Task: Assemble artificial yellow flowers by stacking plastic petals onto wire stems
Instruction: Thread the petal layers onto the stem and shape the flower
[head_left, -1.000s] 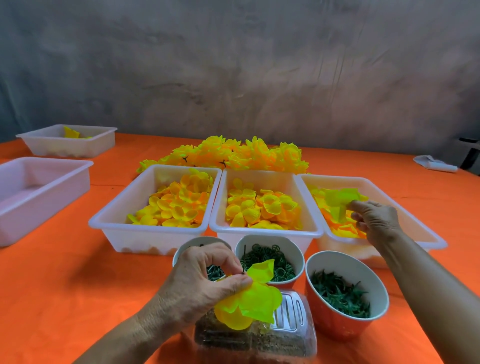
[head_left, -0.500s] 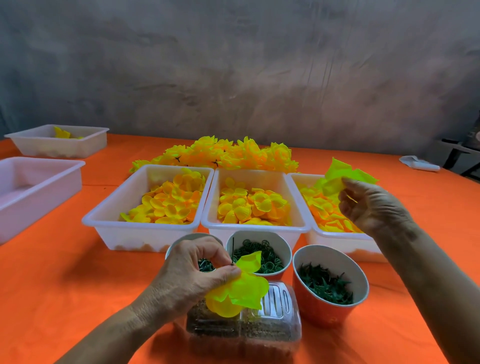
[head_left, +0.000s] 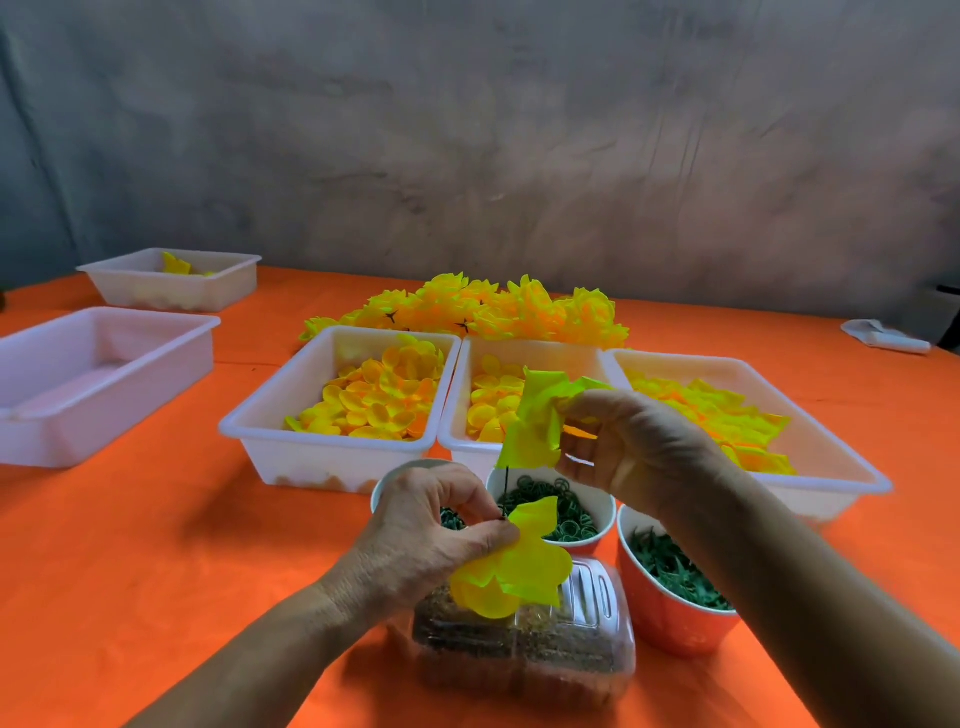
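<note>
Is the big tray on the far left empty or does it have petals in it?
Empty, as far as the view shows: the big tray shows only its bare white floor and walls, while the small tray behind it holds a few yellow petals.

orange tablecloth (head_left: 130, 545), grey wall (head_left: 467, 130), white cloth (head_left: 883, 336)

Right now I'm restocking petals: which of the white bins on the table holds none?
The large bin at the near left holds none. The small far-left bin has a few petals, and the three middle ones are well stocked.
</note>
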